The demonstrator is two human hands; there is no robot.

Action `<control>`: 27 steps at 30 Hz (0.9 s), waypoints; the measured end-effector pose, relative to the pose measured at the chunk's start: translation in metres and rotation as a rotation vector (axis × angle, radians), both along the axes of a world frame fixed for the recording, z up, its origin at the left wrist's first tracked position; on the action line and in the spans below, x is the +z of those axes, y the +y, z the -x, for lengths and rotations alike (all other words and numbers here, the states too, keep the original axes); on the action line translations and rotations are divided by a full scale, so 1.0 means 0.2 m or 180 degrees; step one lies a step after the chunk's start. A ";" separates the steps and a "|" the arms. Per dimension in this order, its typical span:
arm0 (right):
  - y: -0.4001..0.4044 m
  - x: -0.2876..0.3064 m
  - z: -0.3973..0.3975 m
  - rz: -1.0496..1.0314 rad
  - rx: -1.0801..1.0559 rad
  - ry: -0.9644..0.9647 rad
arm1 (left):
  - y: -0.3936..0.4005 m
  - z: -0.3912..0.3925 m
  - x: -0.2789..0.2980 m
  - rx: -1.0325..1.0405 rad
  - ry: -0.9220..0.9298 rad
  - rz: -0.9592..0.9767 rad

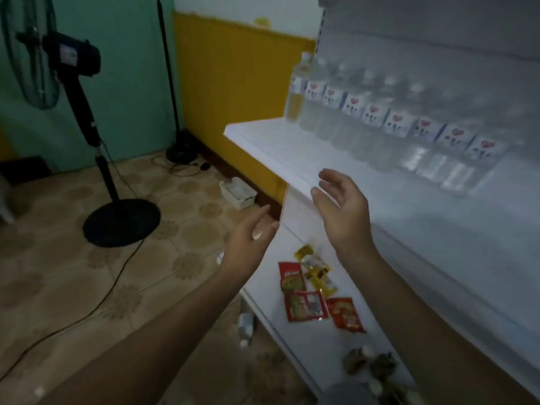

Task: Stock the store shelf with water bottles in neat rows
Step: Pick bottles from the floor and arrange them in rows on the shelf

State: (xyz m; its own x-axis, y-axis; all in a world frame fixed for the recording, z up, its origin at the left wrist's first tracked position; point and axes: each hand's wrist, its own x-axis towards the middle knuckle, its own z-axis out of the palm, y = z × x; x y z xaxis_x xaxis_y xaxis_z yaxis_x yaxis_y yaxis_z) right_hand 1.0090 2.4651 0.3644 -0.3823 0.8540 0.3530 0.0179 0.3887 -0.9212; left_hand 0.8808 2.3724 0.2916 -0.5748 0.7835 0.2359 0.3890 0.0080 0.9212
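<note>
Currently empty-handed, left hand (251, 238) and right hand (340, 206) spread, gripping nothing, with water bottles (394, 124) rowed on shelf (263, 138) beyond fingertips; fetch next bottle, set upright, label outward.

- water bottles (377, 133): clear plastic, glossy, w/ paper-looking labels
- shelf (271, 147): white, smooth, matt finish
- snack packets (306, 305) on lower shelf: shiny foil/plastic
- floor (73, 273): patterned tile, dull sheen
- fan (122, 220) base: black, matt
- small bin (238, 192): white plastic
</note>
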 end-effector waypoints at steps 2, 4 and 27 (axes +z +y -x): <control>-0.16 -0.20 0.08 0.0115 0.0212 -0.0198 | -0.15 0.05 -0.20 0.0165 -0.0214 0.0287; -0.26 -0.43 0.16 0.0215 0.0335 -0.0466 | -0.27 0.08 -0.40 0.0195 -0.0253 0.0509; 0.34 -3.01 0.76 -0.2028 0.2769 -0.4720 | -0.28 0.31 -2.47 0.0583 -0.2354 0.2363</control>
